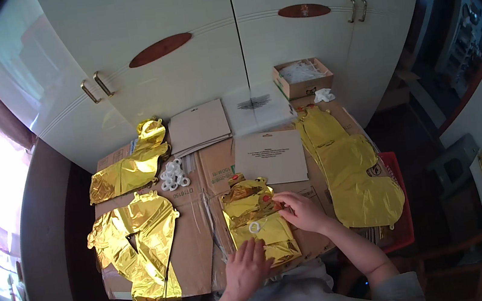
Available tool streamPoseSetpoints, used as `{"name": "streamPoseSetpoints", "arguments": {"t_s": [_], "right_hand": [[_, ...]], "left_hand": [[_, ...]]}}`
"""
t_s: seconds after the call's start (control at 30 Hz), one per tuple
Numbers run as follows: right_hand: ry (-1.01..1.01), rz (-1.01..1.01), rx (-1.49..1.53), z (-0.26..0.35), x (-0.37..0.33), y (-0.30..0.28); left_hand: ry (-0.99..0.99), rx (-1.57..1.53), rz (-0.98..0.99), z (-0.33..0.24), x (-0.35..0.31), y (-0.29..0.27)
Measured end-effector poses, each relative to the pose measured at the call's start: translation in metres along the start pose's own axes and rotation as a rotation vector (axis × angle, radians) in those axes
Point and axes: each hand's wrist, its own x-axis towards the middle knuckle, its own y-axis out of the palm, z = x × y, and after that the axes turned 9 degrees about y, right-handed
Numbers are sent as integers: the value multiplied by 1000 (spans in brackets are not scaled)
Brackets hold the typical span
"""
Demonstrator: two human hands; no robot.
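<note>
A folded gold foil balloon [274,237] lies on the cardboard before me, with a red spot near its upper right. On top of it rests a small white plastic ring [255,228]. My left hand [248,269] lies palm down over the foil's lower left side, fingers stretched out. At the upper right edge, my right hand [301,212] has its bent fingers and thumb on the foil beside the red spot. The hold between its fingertips is partly hidden.
Flat gold balloons lie left [137,243], far left [128,174] and right [353,172]. Beyond are white rings [173,175], a printed card [269,157], a stack of cards [200,124] and an open box [303,79]. A red basket [404,214] stands right.
</note>
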Motion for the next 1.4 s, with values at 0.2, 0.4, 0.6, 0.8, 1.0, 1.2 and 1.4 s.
{"name": "streamPoseSetpoints", "arguments": {"t_s": [0.2,0.4,0.6,0.8,1.0,1.2,1.4], "right_hand": [[-73,25,-246,-15,37,-13],[-145,81,-263,-9,56,-13],[-172,-1,-236,-10,45,2],[-128,-103,-191,-6,33,-18],[-44,19,-220,-19,28,-25],[-62,97,-253,-15,34,-22],[9,164,-246,-5,34,-25]], "left_hand": [[7,-99,-106,40,0,20],[-230,-186,-184,71,-2,19],[-72,-170,-154,68,34,22],[8,-211,-228,88,40,34],[-203,214,-457,201,70,9],[-251,198,-421,218,64,19],[-200,-170,-90,130,39,5]]}}
